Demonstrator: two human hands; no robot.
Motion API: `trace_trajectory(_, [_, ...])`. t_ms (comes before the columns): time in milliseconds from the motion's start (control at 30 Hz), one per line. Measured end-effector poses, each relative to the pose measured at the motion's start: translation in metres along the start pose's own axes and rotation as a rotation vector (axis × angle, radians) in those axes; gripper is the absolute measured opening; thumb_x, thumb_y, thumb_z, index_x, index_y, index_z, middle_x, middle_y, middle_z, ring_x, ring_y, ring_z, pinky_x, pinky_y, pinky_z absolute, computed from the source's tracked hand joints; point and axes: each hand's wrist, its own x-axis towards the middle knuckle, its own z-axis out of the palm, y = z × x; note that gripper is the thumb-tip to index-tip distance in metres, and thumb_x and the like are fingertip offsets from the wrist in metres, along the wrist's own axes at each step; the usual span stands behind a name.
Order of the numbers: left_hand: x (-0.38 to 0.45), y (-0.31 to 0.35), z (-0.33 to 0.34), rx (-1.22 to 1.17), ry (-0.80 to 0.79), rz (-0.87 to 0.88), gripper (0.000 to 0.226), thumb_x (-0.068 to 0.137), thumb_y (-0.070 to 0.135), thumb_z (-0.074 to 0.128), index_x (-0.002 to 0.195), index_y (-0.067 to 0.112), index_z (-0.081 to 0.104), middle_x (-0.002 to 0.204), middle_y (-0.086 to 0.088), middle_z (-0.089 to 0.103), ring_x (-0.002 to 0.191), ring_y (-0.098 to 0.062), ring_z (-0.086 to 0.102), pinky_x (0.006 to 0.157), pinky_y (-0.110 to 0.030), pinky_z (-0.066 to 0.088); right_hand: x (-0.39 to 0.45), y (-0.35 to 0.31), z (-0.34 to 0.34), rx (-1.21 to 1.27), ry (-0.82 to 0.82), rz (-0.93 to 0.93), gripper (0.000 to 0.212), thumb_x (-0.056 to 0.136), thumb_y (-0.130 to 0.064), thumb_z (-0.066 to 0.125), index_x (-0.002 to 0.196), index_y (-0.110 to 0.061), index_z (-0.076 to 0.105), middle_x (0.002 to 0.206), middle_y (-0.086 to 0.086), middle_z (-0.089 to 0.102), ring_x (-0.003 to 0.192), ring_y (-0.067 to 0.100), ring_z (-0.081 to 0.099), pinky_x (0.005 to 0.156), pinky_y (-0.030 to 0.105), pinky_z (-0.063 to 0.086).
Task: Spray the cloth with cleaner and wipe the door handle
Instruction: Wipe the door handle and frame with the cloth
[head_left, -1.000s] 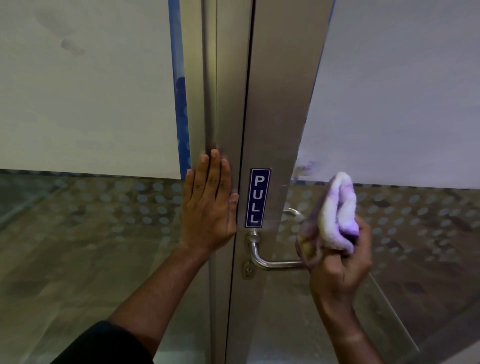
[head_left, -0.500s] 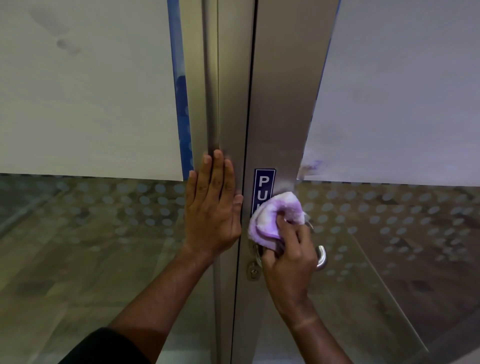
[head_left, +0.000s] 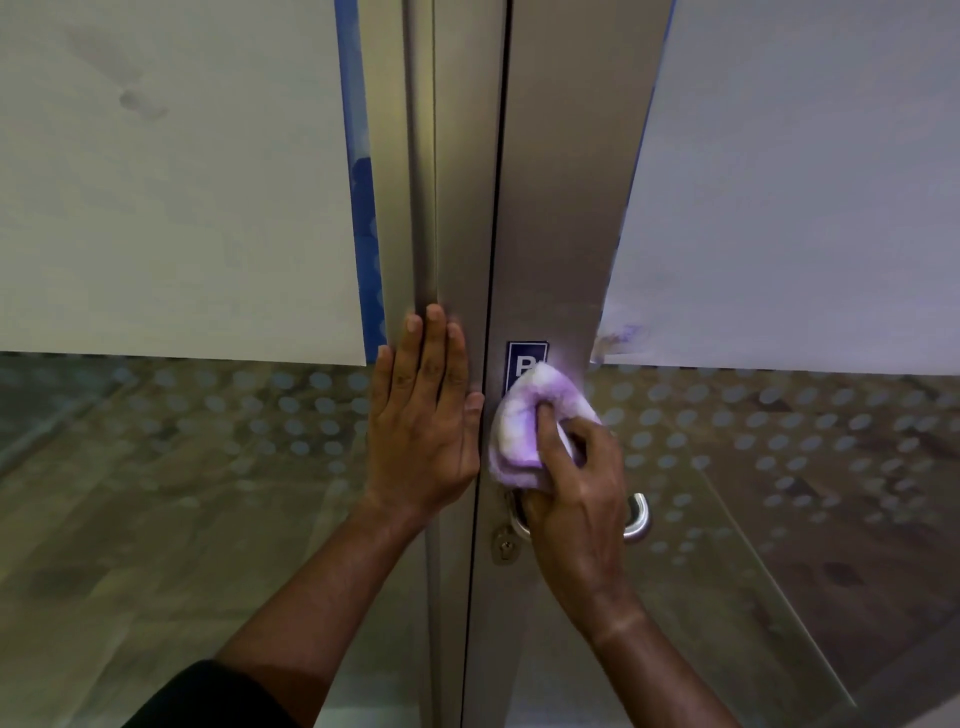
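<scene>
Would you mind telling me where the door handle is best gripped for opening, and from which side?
Probably the straight horizontal bar of the door handle, taken from the front with fingers curling over the top. The bar stands off the door frame, leaving room behind. Right now the right hand and cloth cover most of it.

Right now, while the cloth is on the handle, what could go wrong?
1. The right hand may press the door handle down, so the door could swing open.
2. The left hand lies flat beside the gap between the frames; its thumb might get pinched.
3. The bunched cloth covers the sign, so it may miss the handle's far end.
</scene>
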Motion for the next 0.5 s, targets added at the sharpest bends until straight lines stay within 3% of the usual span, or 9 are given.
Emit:
trace_trajectory(67, [0.000,0.000,0.000,0.000,-0.004,0.000,0.061,0.106,0.037,0.021,0.157,0.011,-0.002,0.166,-0.003,-0.013,0.154,-0.022,-0.006,0.125,-0.041,-0.001,0.012,-0.007,0.004,0.016,0.022,-0.006,0.056,0.077,0.005,0.063,0.132,-0.008,0.062,0.112,0.017,0.057,0.101,0.029,0.048,0.080,0.039,0.046])
trace_trajectory(200, [0.001,0.000,0.000,0.000,-0.022,0.018,0.076,0.102,0.058,0.019,0.156,0.008,-0.001,0.165,-0.005,-0.014,0.154,-0.023,-0.008,0.125,-0.043,-0.002,0.012,-0.009,0.009,-0.147,-0.013,-0.118,0.046,0.080,-0.011,0.053,0.123,-0.017,0.068,0.112,0.017,0.060,0.098,0.032,0.044,0.080,0.042,0.040])
trace_trajectory(300, [0.001,0.001,-0.001,0.005,-0.015,0.018,0.067,0.105,0.048,0.017,0.156,0.009,-0.003,0.165,-0.004,-0.017,0.153,-0.022,-0.010,0.125,-0.042,-0.002,-0.003,0.006,0.006,-0.224,-0.123,-0.206,0.043,0.072,-0.012,0.067,0.114,-0.020,0.072,0.112,0.015,0.063,0.098,0.033,0.050,0.079,0.044,0.044])
trace_trajectory(367, [0.002,0.001,-0.001,0.009,-0.006,0.003,0.061,0.107,0.043,0.014,0.154,0.007,0.002,0.164,-0.002,-0.017,0.153,-0.020,-0.010,0.125,-0.041,-0.002,-0.009,0.013,0.002,-0.231,-0.149,-0.228,0.045,0.071,-0.012,0.063,0.115,-0.021,0.071,0.112,0.014,0.063,0.100,0.031,0.049,0.078,0.045,0.045])
trace_trajectory(500, [0.001,0.001,-0.001,-0.012,-0.008,0.008,0.062,0.106,0.043,0.017,0.155,0.008,0.001,0.164,-0.001,-0.017,0.153,-0.020,-0.010,0.125,-0.042,0.000,0.003,0.006,0.005,-0.178,-0.013,-0.204,0.048,0.083,-0.008,0.068,0.130,-0.013,0.063,0.124,0.018,0.059,0.119,0.032,0.046,0.095,0.048,0.044])
